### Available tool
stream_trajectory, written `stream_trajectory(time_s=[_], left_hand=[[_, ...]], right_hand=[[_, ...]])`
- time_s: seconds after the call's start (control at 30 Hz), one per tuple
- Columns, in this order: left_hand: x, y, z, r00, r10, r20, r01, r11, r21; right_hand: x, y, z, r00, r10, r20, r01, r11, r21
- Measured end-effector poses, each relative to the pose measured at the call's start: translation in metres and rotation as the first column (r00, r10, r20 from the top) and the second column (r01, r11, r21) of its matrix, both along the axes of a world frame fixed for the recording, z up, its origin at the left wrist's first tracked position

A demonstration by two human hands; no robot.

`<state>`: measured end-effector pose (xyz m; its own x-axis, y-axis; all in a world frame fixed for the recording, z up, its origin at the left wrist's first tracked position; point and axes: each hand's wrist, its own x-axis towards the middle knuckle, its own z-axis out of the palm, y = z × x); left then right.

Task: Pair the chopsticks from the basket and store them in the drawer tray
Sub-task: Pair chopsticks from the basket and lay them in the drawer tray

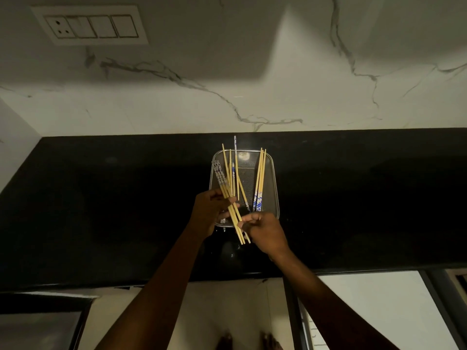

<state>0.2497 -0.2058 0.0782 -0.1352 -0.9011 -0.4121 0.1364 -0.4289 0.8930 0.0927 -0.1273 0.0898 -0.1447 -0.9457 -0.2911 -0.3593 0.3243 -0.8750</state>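
A steel mesh basket (274,183) sits on the black counter and holds several bamboo chopsticks with blue-and-white patterned ends. One group (260,178) leans along its right side, others (233,170) stand at its left. My left hand (211,210) grips a bundle of chopsticks (236,223) slanting down to the right over the basket's near edge. My right hand (264,232) pinches the lower part of that same bundle. No drawer tray is in view.
The black counter (101,210) runs the width of the view, with a marble wall (227,97) behind and a switch plate (91,25) at upper left. Below the counter edge are cabinet fronts (379,311) and pale floor.
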Motion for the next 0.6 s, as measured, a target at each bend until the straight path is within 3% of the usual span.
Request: stream_trajectory(time_s=[0.37, 0.5, 0.6], left_hand=[[0.018, -0.01, -0.007, 0.999, 0.03, 0.033, -0.03, 1.0, -0.002], [0.02, -0.01, -0.008, 0.998, 0.033, 0.062, -0.033, 0.999, 0.003], [0.022, -0.008, -0.009, 0.997, 0.032, 0.064, -0.033, 0.999, 0.013]], right_hand=[[0.003, -0.037, 0.002, 0.991, 0.117, 0.06, -0.123, 0.987, 0.104], [0.002, -0.083, -0.001, 0.996, -0.025, -0.083, 0.028, 0.999, 0.03], [0.007, -0.117, -0.005, 0.98, -0.03, -0.197, 0.037, 0.999, 0.032]])
